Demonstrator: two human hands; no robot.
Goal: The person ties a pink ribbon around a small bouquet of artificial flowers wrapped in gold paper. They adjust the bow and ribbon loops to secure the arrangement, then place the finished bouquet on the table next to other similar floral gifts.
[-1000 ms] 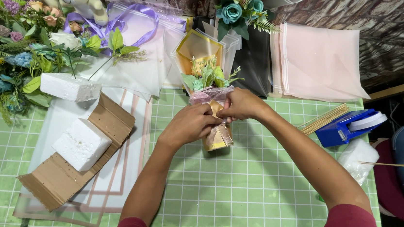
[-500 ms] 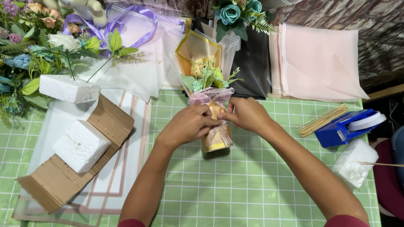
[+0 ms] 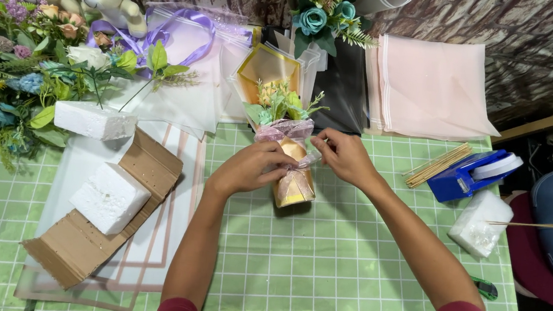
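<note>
Two hands mid-counter: left hand (image 3: 249, 168) grips small wrapped bouquet (image 3: 290, 157) to steady it, right hand (image 3: 346, 156) pinches its pink wrap. Foam blocks (image 3: 110, 197) left, blue tape dispenser (image 3: 471, 174) right, green counter (image 3: 321, 259).

Flattened brown cardboard box (image 3: 93, 226) lying open on the left of the green checked worktop (image 3: 319, 273), white foam block (image 3: 110, 197) resting on it, clear cellophane wrapping sheets (image 3: 195, 95) stacked at the back, no labels, signs or screens visible
</note>
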